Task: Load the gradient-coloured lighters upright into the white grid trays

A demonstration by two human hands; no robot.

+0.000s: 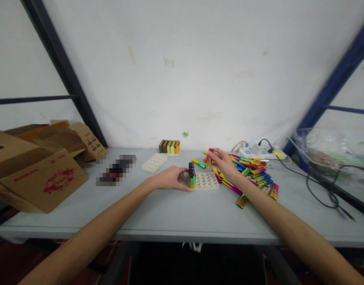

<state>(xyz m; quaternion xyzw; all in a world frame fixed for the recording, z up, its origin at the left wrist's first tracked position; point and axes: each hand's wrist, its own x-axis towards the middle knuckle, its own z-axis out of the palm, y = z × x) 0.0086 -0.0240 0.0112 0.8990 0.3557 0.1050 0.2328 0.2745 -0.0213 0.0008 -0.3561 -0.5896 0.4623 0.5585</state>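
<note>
My left hand curves round the left end of a white tray of holes, thumb at its front corner and fingers behind. A row of shiny lighters stands upright in that end, beside the fingers; the other holes show bare. Above the tray's far right side, my right hand is closed on a red and gold lighter, held upright between thumb and fingers. A green and yellow lighter lies behind the tray. Right of it spreads a loose pile of metallic-coloured lighters, partly hidden by my right forearm.
A filled block of lighters stands against the wall, with a second white tray in front. Open cardboard boxes fill the left side. A blurred-out dark object lies nearby. A power strip and black cables occupy the right.
</note>
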